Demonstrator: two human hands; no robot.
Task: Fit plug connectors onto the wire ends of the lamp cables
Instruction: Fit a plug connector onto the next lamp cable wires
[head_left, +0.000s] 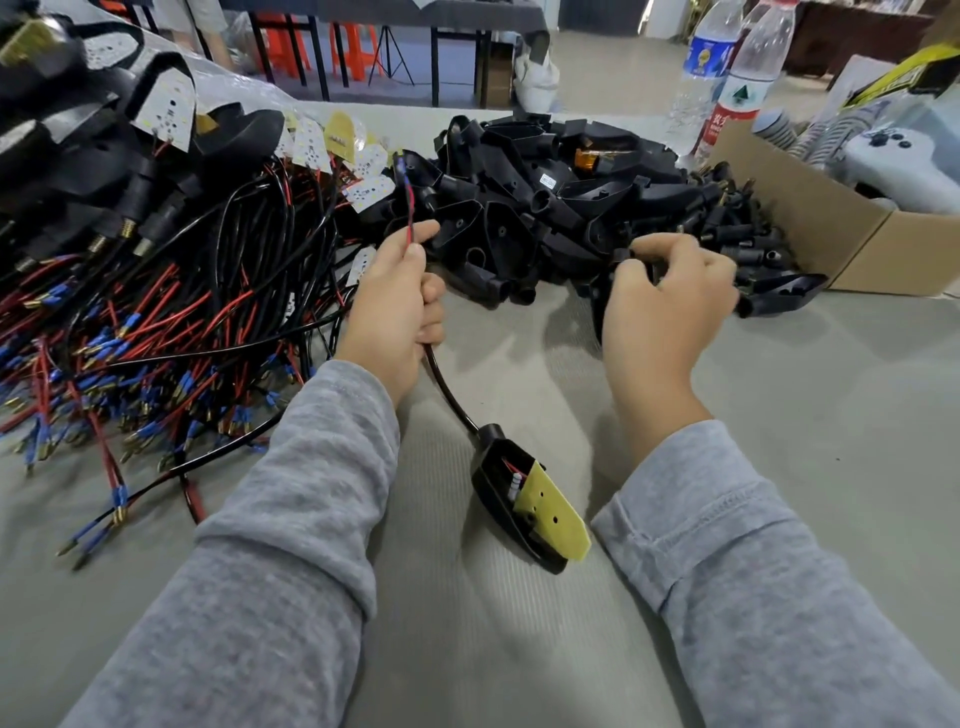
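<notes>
**One cable ready, the plug not yet in hand**

The left hand (397, 306) is wrapped around a black sheathed lamp cable (448, 387), thumb and forefinger pinching the thin red and black wire ends (410, 208) so they stand upright, a small blue terminal at the tip. Below the fist the cable curves down across the grey table covering (779, 395) to a black plastic lamp head with a yellow circuit board (524, 506), lying loose between the two grey sleeves.

The right hand (670, 291) reaches into the heap of black plastic plug connectors and lamp shells (561, 208), fingers curled around a small black part; whether that is a plug connector or a shell, I cannot tell, the fingers cover it.

Where can this slip? The wire ends are thin and springy. If the pinch sits too low, they will likely bend aside instead of entering the plug. The heap is jumbled, so picking the wrong piece, or dragging neighbours off the pile, looks easy. That loose lamp head could be tugged along the table if the cable is pulled. And just to the left, the tangle of red and black leads with blue terminals (156, 332) lies close enough to snag the held wires.
</notes>
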